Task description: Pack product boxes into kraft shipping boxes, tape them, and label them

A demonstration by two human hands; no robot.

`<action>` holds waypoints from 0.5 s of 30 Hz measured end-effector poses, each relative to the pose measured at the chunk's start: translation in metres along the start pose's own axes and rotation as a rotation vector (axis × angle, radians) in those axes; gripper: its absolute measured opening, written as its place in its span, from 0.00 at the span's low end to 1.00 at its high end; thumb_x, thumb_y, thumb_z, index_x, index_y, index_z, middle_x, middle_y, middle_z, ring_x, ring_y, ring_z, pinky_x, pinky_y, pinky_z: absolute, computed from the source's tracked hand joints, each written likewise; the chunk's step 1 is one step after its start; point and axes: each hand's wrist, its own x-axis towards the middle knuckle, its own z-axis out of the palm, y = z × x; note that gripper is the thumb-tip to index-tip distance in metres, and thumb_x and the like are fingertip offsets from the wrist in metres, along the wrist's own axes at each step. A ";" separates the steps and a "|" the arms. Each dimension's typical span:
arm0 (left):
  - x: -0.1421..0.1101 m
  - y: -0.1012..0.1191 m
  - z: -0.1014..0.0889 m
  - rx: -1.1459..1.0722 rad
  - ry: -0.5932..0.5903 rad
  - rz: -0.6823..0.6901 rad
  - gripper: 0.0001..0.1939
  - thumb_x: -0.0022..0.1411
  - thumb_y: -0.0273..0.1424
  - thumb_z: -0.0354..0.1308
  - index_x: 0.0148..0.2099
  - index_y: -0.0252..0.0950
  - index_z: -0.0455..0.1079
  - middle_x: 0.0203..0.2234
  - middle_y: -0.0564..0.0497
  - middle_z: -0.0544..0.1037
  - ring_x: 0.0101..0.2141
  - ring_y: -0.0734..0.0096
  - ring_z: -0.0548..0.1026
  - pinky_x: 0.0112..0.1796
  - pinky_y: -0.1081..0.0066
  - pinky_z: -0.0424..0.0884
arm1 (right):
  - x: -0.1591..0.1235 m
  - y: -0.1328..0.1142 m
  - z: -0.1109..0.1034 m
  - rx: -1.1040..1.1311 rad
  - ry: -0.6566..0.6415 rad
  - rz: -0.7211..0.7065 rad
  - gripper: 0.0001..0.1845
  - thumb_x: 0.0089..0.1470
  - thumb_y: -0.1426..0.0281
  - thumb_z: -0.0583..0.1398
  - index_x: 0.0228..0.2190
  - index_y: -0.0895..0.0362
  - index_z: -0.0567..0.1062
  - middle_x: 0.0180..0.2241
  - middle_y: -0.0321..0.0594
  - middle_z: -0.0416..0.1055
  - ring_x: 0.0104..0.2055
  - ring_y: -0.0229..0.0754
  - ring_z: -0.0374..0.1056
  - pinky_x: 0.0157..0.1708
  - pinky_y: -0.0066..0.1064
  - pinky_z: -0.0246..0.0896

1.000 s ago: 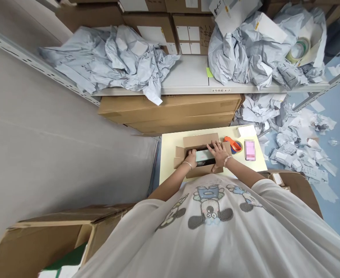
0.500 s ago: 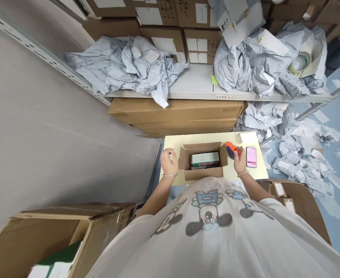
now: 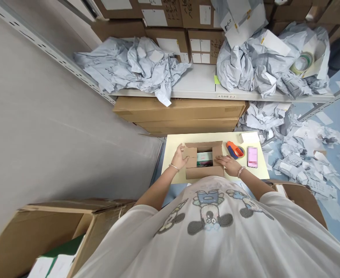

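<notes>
A small cardboard box [image 3: 205, 172] stands on the pale yellow table, its two end flaps folded inward and its long flaps up or outward. Inside lies a green and white packet [image 3: 204, 157], partly covered by the flaps. My left hand [image 3: 180, 157] is at the box's left end, thumb and fingers apart, by the left flap. With fingers stretched out, my right hand [image 3: 229, 164] presses on the right flap. An orange and blue tape dispenser [image 3: 235, 150] rests just beyond my right hand, and a phone [image 3: 252, 157] with a pink screen lies to its right.
The yellow table [image 3: 170, 170] stands before a shelf [image 3: 195, 83] loaded with crumpled grey bags [image 3: 141, 69] and cartons. A white box [image 3: 250, 137] sits at the table's back right. A large open carton [image 3: 97, 231] is at lower left. Packages lie over the floor at right.
The box's two end flaps have folded inward. My right hand has left the tape dispenser and moved left onto the box; my left hand has come to the left flap.
</notes>
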 end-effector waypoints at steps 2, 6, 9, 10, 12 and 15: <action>0.005 -0.005 -0.001 -0.145 -0.040 -0.094 0.39 0.44 0.31 0.66 0.61 0.39 0.64 0.57 0.40 0.72 0.53 0.56 0.72 0.54 0.54 0.69 | -0.005 0.003 0.001 0.010 0.004 -0.004 0.46 0.48 0.73 0.63 0.68 0.56 0.64 0.70 0.51 0.59 0.71 0.55 0.55 0.69 0.54 0.47; 0.013 -0.012 -0.002 -0.386 -0.132 -0.193 0.24 0.42 0.32 0.63 0.46 0.39 0.73 0.53 0.44 0.76 0.53 0.55 0.73 0.50 0.60 0.71 | -0.006 0.003 0.006 0.133 0.120 -0.015 0.32 0.49 0.65 0.67 0.56 0.54 0.77 0.63 0.51 0.69 0.66 0.57 0.64 0.66 0.55 0.52; 0.012 -0.014 0.000 -0.422 -0.155 -0.328 0.17 0.48 0.41 0.62 0.38 0.38 0.74 0.55 0.42 0.75 0.55 0.51 0.72 0.47 0.61 0.71 | 0.000 -0.001 0.012 0.275 0.313 0.072 0.16 0.59 0.58 0.62 0.44 0.53 0.81 0.57 0.51 0.74 0.60 0.55 0.69 0.62 0.52 0.61; 0.011 -0.015 0.001 -0.421 -0.153 -0.368 0.18 0.51 0.46 0.61 0.38 0.38 0.75 0.56 0.42 0.74 0.57 0.51 0.71 0.48 0.62 0.70 | 0.003 -0.002 0.015 0.314 0.405 0.142 0.17 0.61 0.56 0.60 0.42 0.53 0.81 0.55 0.52 0.75 0.59 0.55 0.69 0.60 0.51 0.63; 0.007 -0.017 0.003 -0.421 -0.164 -0.401 0.25 0.57 0.55 0.55 0.40 0.38 0.74 0.57 0.41 0.74 0.59 0.51 0.69 0.50 0.62 0.69 | 0.009 -0.005 0.022 0.374 0.590 0.318 0.21 0.61 0.52 0.58 0.44 0.55 0.79 0.53 0.54 0.73 0.58 0.55 0.69 0.58 0.51 0.65; -0.001 -0.021 0.007 -0.398 -0.211 -0.315 0.30 0.59 0.60 0.54 0.45 0.39 0.73 0.56 0.41 0.74 0.58 0.55 0.69 0.51 0.63 0.69 | 0.014 -0.009 0.031 0.493 0.702 0.487 0.26 0.61 0.47 0.57 0.45 0.56 0.77 0.51 0.54 0.71 0.54 0.55 0.69 0.53 0.49 0.69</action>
